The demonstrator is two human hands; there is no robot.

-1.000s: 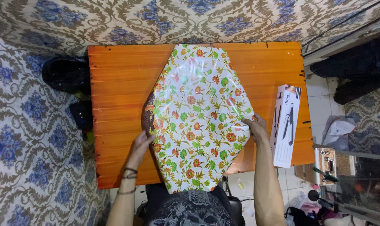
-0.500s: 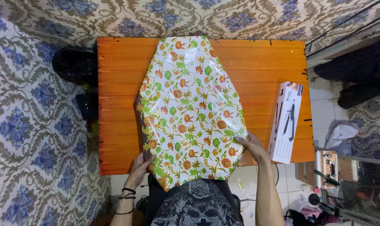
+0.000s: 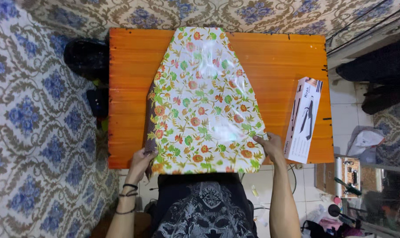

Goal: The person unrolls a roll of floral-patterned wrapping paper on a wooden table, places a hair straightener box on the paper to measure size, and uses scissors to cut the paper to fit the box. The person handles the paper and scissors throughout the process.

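1. Your left hand [image 3: 140, 162] pinches the near left corner of the floral wrapping sheet [image 3: 202, 101].
2. The sheet lies spread on the orange table [image 3: 129, 88].
3. Your right hand [image 3: 270, 147] grips its near right corner.
4. A closed white box [image 3: 303, 120] lies right.

The person wears a black T-shirt [image 3: 205, 210] with a grey printed pattern. Both forearms are bare of sleeves. Just behind the left hand [image 3: 140, 162], dark cord bracelets [image 3: 127, 197] circle the wrist.

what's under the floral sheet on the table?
The orange wooden table, plus a dark brown patterned layer peeking out along the floral sheet's left edge. How far it extends underneath is hidden.
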